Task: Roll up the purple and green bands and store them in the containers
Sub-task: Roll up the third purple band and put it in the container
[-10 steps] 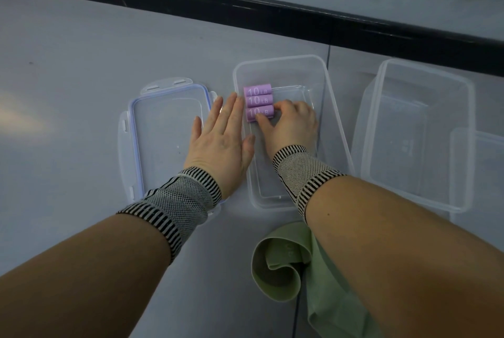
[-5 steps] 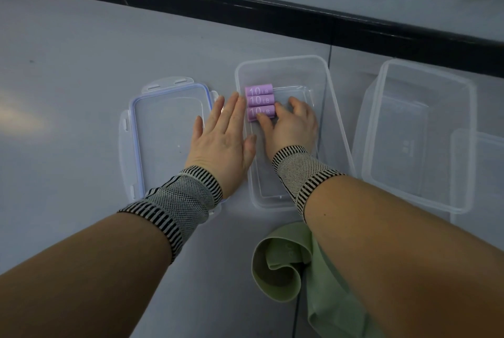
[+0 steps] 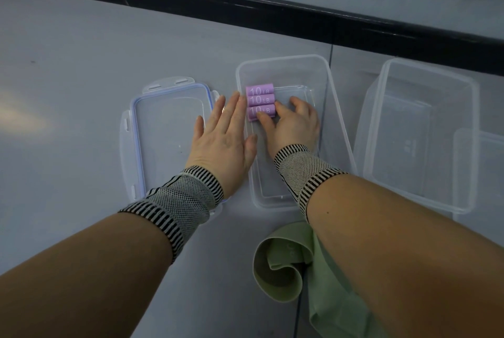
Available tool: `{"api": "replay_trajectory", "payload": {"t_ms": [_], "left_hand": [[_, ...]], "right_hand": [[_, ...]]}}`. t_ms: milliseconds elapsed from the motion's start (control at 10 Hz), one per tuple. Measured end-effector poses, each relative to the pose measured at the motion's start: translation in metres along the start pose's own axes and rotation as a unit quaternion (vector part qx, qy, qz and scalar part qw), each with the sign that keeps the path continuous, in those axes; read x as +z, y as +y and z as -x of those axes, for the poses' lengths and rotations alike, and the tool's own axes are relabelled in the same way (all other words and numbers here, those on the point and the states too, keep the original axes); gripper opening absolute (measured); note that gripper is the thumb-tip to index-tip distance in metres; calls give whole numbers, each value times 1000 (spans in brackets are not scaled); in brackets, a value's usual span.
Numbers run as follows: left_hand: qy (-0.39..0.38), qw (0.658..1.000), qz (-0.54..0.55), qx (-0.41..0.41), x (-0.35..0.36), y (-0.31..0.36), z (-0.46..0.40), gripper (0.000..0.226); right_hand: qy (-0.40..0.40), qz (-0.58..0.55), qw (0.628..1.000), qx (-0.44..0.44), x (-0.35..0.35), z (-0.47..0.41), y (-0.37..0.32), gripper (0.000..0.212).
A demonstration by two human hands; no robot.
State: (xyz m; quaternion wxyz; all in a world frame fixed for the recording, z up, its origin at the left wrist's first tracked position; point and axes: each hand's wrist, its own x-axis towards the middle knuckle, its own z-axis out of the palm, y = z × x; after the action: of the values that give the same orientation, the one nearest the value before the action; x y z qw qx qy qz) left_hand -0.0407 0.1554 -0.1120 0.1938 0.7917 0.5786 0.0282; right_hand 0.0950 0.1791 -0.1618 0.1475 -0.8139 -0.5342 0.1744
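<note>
Your left hand (image 3: 222, 135) flat, fingers straight, bracing middle container (image 3: 338, 130) wall. Right hand (image 3: 293, 122) inside it pinching nearest purple roll (image 3: 260, 111) snug against other two. Green bands (image 3: 305, 261) unrolled, just near-side of container.

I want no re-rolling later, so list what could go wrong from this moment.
1. The right hand grips the nearest of three purple rolls in the middle container; once released, that roll may spring open.
2. The left hand lies flat across the lid and the container's edge; leaning on it could shift both.
3. The green bands lie unrolled under the right forearm and may be dragged.
</note>
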Motion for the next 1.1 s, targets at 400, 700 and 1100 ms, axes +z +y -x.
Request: {"api": "replay_trajectory", "payload": {"t_ms": [400, 700, 1100], "left_hand": [[0, 1000, -5, -2, 0, 0, 0, 64], [1, 1000, -1, -2, 0, 0, 0, 64], [2, 1000, -5, 0, 0, -1, 0, 65]], "right_hand": [[-8, -10, 1000, -1, -3, 2, 0, 46], [-6, -19, 1000, 5, -3, 0, 0, 45], [3, 14, 1000, -9, 1, 1, 0, 45]]}}
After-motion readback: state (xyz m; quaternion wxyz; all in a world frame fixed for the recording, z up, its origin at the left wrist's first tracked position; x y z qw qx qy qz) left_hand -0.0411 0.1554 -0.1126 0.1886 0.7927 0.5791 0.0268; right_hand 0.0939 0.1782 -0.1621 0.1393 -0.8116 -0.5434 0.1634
